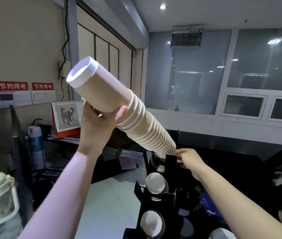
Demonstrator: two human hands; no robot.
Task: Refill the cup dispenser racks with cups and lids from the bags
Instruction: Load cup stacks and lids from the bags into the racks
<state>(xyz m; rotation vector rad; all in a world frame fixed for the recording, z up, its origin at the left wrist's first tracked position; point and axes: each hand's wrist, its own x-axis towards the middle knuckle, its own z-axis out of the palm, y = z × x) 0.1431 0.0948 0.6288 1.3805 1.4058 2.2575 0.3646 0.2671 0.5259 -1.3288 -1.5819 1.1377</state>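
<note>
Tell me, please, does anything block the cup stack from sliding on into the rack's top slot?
Nothing visible does. The cup stack, gripped near its upper end by the left hand, already has its lower end entering the top slot of the black rack. The right hand rests beside the slot, not across it.

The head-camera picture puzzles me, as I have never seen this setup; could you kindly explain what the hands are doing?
The camera sits on a person's head, looking forward and down. The left hand grips a long tan stack of nested paper cups, held slanting, its lower end entering the top slot of a black cup dispenser rack. The right hand holds that slot's edge. Lower slots already show white cup bottoms. A desk calendar with a horse picture stands behind.
</note>
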